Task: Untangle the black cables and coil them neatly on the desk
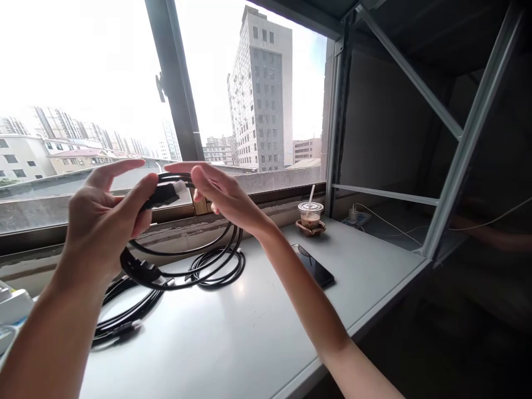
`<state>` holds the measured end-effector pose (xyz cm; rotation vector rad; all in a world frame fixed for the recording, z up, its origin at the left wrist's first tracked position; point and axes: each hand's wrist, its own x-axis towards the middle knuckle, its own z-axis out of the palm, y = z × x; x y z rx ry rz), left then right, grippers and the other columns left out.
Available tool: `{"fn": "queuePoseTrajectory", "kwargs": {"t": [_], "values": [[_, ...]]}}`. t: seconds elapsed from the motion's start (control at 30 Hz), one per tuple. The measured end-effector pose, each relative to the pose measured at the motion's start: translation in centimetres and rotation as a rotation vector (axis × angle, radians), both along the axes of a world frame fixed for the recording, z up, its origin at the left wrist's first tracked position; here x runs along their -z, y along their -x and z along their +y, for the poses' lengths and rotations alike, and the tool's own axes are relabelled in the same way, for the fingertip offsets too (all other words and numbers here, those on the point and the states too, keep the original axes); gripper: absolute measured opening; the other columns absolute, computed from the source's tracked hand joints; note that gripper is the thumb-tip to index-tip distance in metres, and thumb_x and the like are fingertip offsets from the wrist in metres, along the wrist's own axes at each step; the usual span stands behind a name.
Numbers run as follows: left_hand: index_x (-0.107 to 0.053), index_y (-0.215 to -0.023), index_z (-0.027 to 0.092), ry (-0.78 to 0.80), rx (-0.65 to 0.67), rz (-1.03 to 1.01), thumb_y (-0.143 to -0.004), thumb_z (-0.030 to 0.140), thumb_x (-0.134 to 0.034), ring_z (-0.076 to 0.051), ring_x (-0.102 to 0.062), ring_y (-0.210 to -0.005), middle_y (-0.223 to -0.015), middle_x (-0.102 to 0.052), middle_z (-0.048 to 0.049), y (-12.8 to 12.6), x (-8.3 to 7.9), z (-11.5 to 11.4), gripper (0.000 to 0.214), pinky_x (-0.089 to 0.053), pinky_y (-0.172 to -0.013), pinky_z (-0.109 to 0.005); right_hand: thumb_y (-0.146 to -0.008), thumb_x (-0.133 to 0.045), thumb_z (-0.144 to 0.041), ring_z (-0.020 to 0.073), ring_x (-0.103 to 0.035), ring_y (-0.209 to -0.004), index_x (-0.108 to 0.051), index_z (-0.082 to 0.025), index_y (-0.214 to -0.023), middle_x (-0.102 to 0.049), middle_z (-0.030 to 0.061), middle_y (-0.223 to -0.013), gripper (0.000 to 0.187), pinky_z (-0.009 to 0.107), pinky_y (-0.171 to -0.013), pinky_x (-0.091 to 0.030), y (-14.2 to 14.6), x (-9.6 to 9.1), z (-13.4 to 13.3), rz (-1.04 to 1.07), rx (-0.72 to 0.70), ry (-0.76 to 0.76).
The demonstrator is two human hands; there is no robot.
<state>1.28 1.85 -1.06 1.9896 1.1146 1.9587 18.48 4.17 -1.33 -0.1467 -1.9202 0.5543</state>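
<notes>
A coiled black cable (pixel 187 284) hangs in the air between my two hands, in front of the window. My left hand (pixel 106 213) pinches it near a thick black plug (pixel 163 195) with a whitish tip, thumb on top and index finger raised. On the other side of the coil, my right hand (pixel 216 191) has its thumb and fingers closed round the loops at the top. Below, a second coiled black cable (pixel 224 280) lies on the white table (pixel 233 343). Nearer to me on the left rests another black cable coil (pixel 124 310), partly behind my left forearm.
A dark phone (pixel 318 269) lies right of my right forearm. Behind it a lidded drink cup with a straw (pixel 311 215) stands in a brown holder. White boxy items (pixel 14 305) sit at the left edge. A metal shelf frame (pixel 457 166) rises on the right.
</notes>
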Motion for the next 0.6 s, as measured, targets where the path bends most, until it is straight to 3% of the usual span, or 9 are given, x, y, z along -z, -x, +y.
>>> {"fn": "queuePoseTrajectory", "kwargs": {"t": [0.07, 0.17, 0.23, 0.47, 0.6], "values": [[-0.055, -0.119, 0.022, 0.023, -0.009, -0.005, -0.078, 0.041, -0.064, -0.002, -0.030, -0.026, -0.041, -0.030, 0.0103, 0.4, -0.2, -0.2, 0.045, -0.018, -0.026, -0.014, -0.088, -0.051, -0.030, 0.0075, -0.053, -0.102, -0.058, -0.019, -0.103, -0.061, -0.0015, -0.111, 0.021, 0.017, -0.079, -0.046, 0.4, 0.2, 0.0, -0.004, 0.016, -0.114], [-0.056, -0.116, 0.021, 0.007, -0.025, -0.011, -0.078, 0.041, -0.064, -0.002, -0.031, -0.027, -0.042, -0.031, 0.0102, 0.2, -0.2, -0.6, 0.044, -0.019, -0.027, -0.013, -0.078, -0.064, -0.025, 0.0094, -0.054, -0.104, -0.061, -0.019, -0.098, -0.063, -0.0015, -0.107, 0.021, 0.018, -0.077, -0.047, 0.8, 0.5, 0.4, 0.038, 0.035, -0.159], [-0.057, -0.113, 0.020, 0.015, -0.007, -0.012, -0.077, 0.042, -0.065, -0.002, -0.031, -0.028, -0.042, -0.031, 0.0102, -0.2, -0.1, -0.6, 0.043, -0.020, -0.028, -0.013, -0.078, -0.063, -0.025, 0.0100, -0.056, -0.100, -0.061, -0.020, -0.098, -0.063, -0.0010, -0.106, 0.021, 0.019, -0.072, -0.047, 0.9, 0.7, 0.8, 0.048, 0.044, -0.117], [-0.050, -0.114, 0.018, 0.217, 0.263, -0.156, -0.076, 0.043, -0.065, -0.003, -0.026, -0.030, -0.037, -0.039, 0.0092, -1.2, 0.4, -0.3, 0.047, -0.017, -0.030, -0.013, -0.076, -0.065, -0.037, 0.0111, -0.059, -0.086, -0.063, -0.020, -0.101, -0.063, 0.0015, -0.105, 0.030, 0.023, -0.069, -0.046, 0.8, 1.0, 1.6, 0.043, 0.201, -0.071], [-0.050, -0.112, 0.018, 0.319, 0.352, -0.159, -0.072, 0.043, -0.069, -0.004, -0.029, -0.033, -0.042, -0.040, 0.0099, -1.1, 0.5, -0.4, 0.051, -0.018, -0.031, -0.014, -0.079, -0.061, -0.036, 0.0115, -0.060, -0.085, -0.062, -0.019, -0.099, -0.065, 0.0015, -0.095, 0.026, 0.022, -0.066, -0.047, 0.8, 1.1, 1.9, 0.106, 0.173, -0.039]]}}
